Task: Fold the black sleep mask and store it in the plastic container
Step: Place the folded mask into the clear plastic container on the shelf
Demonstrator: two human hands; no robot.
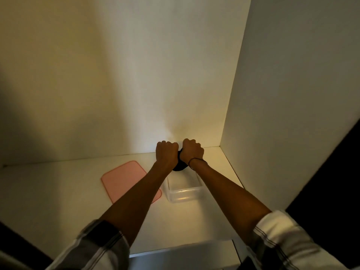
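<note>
The black sleep mask [180, 166] shows only as a dark bunch between and below my two wrists; most of it is hidden by my hands. My left hand [166, 152] and my right hand [192, 150] are both closed into fists side by side, gripping the mask near the back wall. The clear plastic container [184, 192] stands open on the white shelf [58, 191] just in front of the mask, between my forearms.
A pink lid [124, 179] lies flat on the shelf left of the container, partly under my left forearm. White walls close in at the back and on the right [292, 114]. The shelf's front edge [185, 250] runs below my arms.
</note>
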